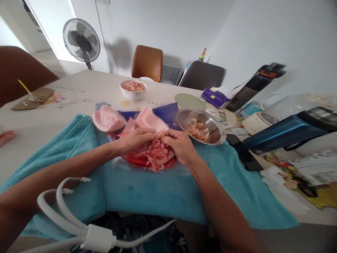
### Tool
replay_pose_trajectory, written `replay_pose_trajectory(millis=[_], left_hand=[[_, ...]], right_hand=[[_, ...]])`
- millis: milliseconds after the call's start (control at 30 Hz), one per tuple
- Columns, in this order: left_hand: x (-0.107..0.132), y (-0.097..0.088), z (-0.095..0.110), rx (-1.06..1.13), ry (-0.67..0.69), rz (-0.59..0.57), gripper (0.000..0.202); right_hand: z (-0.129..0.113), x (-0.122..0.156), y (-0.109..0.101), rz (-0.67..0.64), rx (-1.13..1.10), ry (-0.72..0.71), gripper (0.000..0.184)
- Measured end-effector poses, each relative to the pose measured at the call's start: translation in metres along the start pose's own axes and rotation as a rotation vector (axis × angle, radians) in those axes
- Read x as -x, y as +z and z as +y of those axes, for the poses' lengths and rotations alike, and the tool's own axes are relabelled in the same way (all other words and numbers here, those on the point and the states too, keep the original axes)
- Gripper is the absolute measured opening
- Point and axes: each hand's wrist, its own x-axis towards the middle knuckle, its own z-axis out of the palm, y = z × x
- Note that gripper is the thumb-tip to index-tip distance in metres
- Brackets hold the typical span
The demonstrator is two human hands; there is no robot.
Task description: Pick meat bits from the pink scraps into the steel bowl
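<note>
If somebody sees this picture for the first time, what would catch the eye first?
Most likely the heap of pink fruit in the middle, on a turquoise towel, with the left hand and right hand both gripping it. Next, the metal bowl of fruit pieces just right of the hands.

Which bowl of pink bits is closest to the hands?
The shiny metal bowl, just beside the right hand on the pink fruit. The white bowl sits farther back.

Both bare forearms converge above the pink fruit pile [156,157]; left hand [135,140] and right hand [179,144] meet there, curled fingertips pinching it.
</note>
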Motion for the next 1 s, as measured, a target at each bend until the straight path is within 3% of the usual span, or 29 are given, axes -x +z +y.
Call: replay_pose_trajectory(millis=[133, 267, 333, 400, 467, 533, 667, 767, 1000], left_hand=[[-0.001, -0.001, 0.001, 0.280, -0.056, -0.015, 0.032], [-0.003, -0.006, 0.002, 0.238, -0.053, 0.015, 0.032], [-0.003, -0.007, 0.003, 0.201, -0.053, 0.040, 0.033], [-0.003, -0.006, 0.004, 0.168, -0.047, 0.070, 0.033], [-0.002, -0.005, 0.004, 0.132, -0.030, 0.087, 0.032], [-0.002, -0.005, 0.003, 0.109, -0.010, 0.095, 0.031], [-0.002, -0.007, -0.002, 0.118, 0.020, 0.094, 0.028], [-0.003, -0.009, -0.006, 0.111, 0.024, 0.090, 0.019], [-0.002, -0.005, -0.002, 0.063, -0.009, 0.102, 0.026]], right_hand=[[-0.003, 0.002, -0.004, -0.030, -0.042, 0.050, 0.010], [-0.009, 0.001, -0.011, 0.033, -0.056, -0.031, 0.012], [-0.013, -0.002, -0.020, 0.216, -0.002, -0.194, 0.012], [-0.017, -0.005, -0.034, 0.490, 0.139, -0.383, 0.014], [-0.019, -0.008, -0.054, 0.775, 0.377, -0.519, 0.018], [-0.020, -0.011, -0.075, 0.933, 0.674, -0.580, 0.020], [-0.016, -0.016, -0.100, 0.920, 0.987, -0.515, 0.019], [-0.015, -0.016, -0.102, 0.907, 1.040, -0.497, 0.022], [-0.020, -0.012, -0.106, 0.976, 1.212, -0.364, 0.029]])
